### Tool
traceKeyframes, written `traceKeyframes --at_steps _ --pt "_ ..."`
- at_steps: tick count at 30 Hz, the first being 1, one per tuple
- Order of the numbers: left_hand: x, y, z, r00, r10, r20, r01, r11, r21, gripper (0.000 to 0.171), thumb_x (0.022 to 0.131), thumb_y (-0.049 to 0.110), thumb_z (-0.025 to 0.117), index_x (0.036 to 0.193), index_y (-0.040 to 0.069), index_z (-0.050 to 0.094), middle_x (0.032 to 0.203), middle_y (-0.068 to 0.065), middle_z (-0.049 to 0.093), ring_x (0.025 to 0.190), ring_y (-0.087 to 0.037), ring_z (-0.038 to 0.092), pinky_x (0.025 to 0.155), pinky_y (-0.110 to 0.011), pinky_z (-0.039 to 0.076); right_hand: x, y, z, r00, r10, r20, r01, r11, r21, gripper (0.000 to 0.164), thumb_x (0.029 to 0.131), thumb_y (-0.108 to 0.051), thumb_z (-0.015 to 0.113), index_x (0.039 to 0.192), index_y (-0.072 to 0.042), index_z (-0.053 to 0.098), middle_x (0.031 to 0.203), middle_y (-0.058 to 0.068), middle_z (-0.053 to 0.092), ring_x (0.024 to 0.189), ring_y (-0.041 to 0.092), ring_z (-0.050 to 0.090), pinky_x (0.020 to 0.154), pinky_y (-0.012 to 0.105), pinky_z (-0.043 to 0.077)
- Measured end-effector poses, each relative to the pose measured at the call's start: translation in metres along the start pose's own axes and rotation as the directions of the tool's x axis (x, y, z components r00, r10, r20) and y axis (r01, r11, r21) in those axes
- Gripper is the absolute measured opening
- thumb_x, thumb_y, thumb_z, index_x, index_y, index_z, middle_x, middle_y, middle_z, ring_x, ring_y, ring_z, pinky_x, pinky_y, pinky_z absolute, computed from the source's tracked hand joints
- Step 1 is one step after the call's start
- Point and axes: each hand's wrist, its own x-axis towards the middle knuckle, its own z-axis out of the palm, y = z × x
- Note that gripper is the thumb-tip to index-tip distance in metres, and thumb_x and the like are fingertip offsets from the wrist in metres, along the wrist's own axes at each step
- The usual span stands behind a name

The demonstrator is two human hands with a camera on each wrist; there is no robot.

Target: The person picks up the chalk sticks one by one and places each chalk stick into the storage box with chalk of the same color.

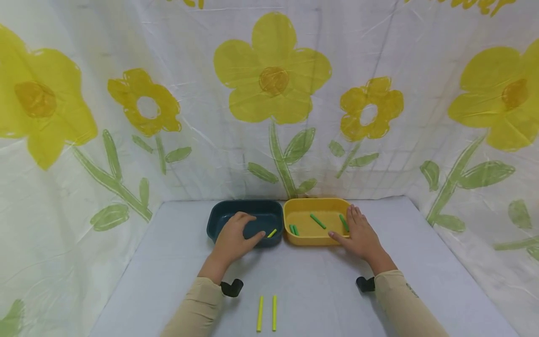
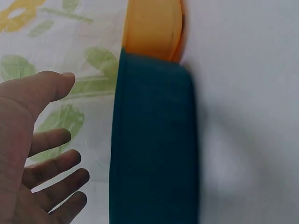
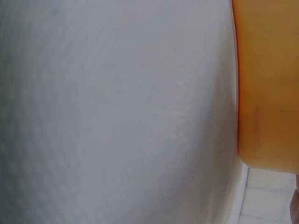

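My left hand (image 1: pixel 234 238) hovers over the dark teal box (image 1: pixel 246 204), thumb and fingers apart with nothing between them. In the left wrist view the fingers of that hand (image 2: pixel 44 154) spread beside the teal box wall (image 2: pixel 154 140). A short yellow stick (image 1: pixel 272 233) lies inside the teal box near its front right corner. At the right end of the yellow box (image 1: pixel 309 240) rests my right hand (image 1: pixel 361 238), fingers straight along the rim and thumb at the front edge. Several green sticks (image 1: pixel 317 221) lie inside the yellow box.
Two longer yellow sticks, a left one (image 1: pixel 259 313) and a right one (image 1: pixel 274 312), lie side by side on the white table (image 1: pixel 320 290) nearer the person. Both boxes stand side by side at the back, against a white curtain (image 1: pixel 202 164) printed with yellow flowers.
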Motion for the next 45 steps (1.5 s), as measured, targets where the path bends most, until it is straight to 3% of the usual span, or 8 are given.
traceKeyframes --at_steps 9,14,17,20,24,29,35,45 --pt "-0.012 -0.023 -0.010 0.998 -0.042 -0.055 0.045 0.997 0.055 0.060 0.091 0.049 0.083 0.131 0.006 0.072 0.131 -0.011 0.067 0.123 -0.033 0.066 0.104 -0.055 0.056 0.004 -0.003 0.012 1.000 -0.015 -0.004 0.015 1.000 0.025 0.118 0.098 -0.075 0.054 0.165 0.011 0.009 0.176 0.029 0.007 0.164 0.046 0.009 0.133 0.061 0.012" --pt "-0.016 -0.035 -0.009 0.994 -0.076 -0.077 0.082 0.994 0.072 0.073 0.092 0.057 0.079 0.139 0.003 0.066 0.143 -0.018 0.062 0.128 -0.037 0.065 0.105 -0.057 0.056 0.005 0.001 0.014 1.000 -0.008 -0.012 0.008 1.000 -0.004 0.119 0.097 -0.077 0.054 0.166 0.010 0.009 0.176 0.027 0.008 0.165 0.045 0.009 0.133 0.060 0.013" --pt "-0.014 -0.039 -0.007 0.992 -0.102 -0.079 0.108 0.992 0.068 0.085 0.091 0.065 0.074 0.146 0.001 0.061 0.153 -0.021 0.056 0.141 -0.040 0.056 0.110 -0.060 0.053 0.005 0.004 0.011 1.000 -0.010 -0.019 0.010 1.000 -0.012 0.119 0.097 -0.075 0.055 0.166 0.011 0.008 0.176 0.029 0.008 0.164 0.046 0.010 0.133 0.062 0.014" --pt "-0.013 -0.044 -0.007 0.988 -0.128 -0.081 0.134 0.988 0.071 0.098 0.089 0.073 0.071 0.152 0.000 0.053 0.162 -0.024 0.046 0.154 -0.045 0.040 0.117 -0.065 0.044 0.005 0.004 0.007 1.000 -0.012 -0.008 0.012 1.000 -0.011 0.120 0.097 -0.076 0.054 0.166 0.010 0.007 0.176 0.029 0.006 0.164 0.047 0.009 0.132 0.062 0.013" --pt "-0.012 -0.054 -0.006 0.984 -0.163 -0.067 0.170 0.979 0.113 0.118 0.087 0.084 0.063 0.162 -0.003 0.037 0.170 -0.027 0.030 0.160 -0.050 0.023 0.123 -0.068 0.033 0.006 0.003 0.003 1.000 -0.003 -0.001 0.003 1.000 -0.003 0.120 0.097 -0.077 0.053 0.166 0.009 0.006 0.176 0.027 0.005 0.164 0.045 0.008 0.133 0.061 0.013" --pt "-0.009 -0.065 -0.004 0.979 -0.201 -0.033 0.204 0.961 0.188 0.136 0.082 0.093 0.057 0.165 -0.008 0.022 0.173 -0.032 0.015 0.161 -0.053 0.015 0.127 -0.068 0.026 0.006 0.003 0.003 1.000 0.004 0.002 -0.004 1.000 -0.003 0.120 0.097 -0.077 0.052 0.166 0.009 0.005 0.176 0.028 0.005 0.164 0.046 0.008 0.133 0.061 0.012" --pt "-0.008 -0.071 -0.005 0.960 -0.278 0.031 0.265 0.938 0.222 0.151 0.074 0.097 0.060 0.164 -0.013 0.010 0.173 -0.037 0.003 0.162 -0.055 0.007 0.130 -0.067 0.019 0.005 0.004 0.004 1.000 0.005 -0.002 -0.005 1.000 0.003 0.120 0.097 -0.077 0.054 0.166 0.010 0.006 0.176 0.028 0.006 0.164 0.046 0.008 0.133 0.061 0.013" --pt "-0.003 -0.075 -0.001 0.949 -0.314 0.034 0.296 0.920 0.257 0.164 0.065 0.105 0.056 0.164 -0.012 0.001 0.173 -0.036 0.001 0.163 -0.051 0.004 0.131 -0.064 0.017 0.003 0.005 0.002 1.000 0.003 -0.005 -0.003 1.000 0.001 0.119 0.098 -0.076 0.053 0.166 0.009 0.005 0.176 0.028 0.005 0.165 0.045 0.008 0.133 0.061 0.013"
